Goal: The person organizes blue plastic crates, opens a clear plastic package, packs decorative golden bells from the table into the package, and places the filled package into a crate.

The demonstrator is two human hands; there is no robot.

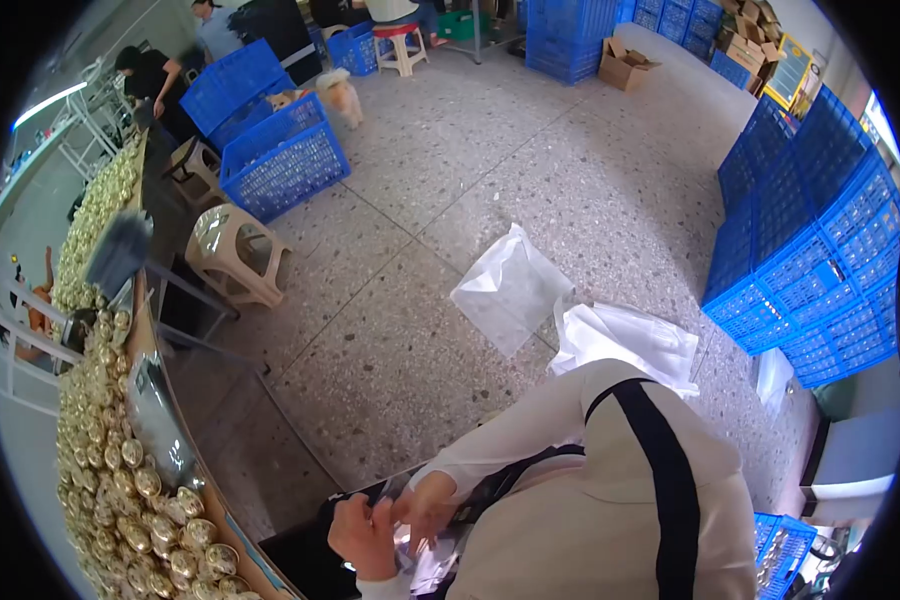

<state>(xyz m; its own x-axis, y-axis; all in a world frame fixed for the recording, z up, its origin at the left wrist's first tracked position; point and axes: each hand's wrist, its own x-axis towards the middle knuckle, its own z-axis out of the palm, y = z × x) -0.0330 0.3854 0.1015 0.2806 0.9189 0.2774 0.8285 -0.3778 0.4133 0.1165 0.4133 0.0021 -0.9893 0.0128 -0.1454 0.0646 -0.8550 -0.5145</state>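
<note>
At the bottom, my left hand is closed, with thumb and fingers pinched together. My right hand comes in from the sleeved arm beside it, fingers bent downward and close to the left. Whatever lies between the fingertips is too small to make out. Just below the hands, over my lap, is some shiny clear plastic. To the left, a long table bears a heap of round gold pieces that look wrapped in clear film. A dark, glossy flat piece lies along the table's edge.
White plastic sheets lie on the speckled floor. Stacked blue crates stand at right. Beige stools and an open blue crate line the table, near a small dog. A person in black works at the far end.
</note>
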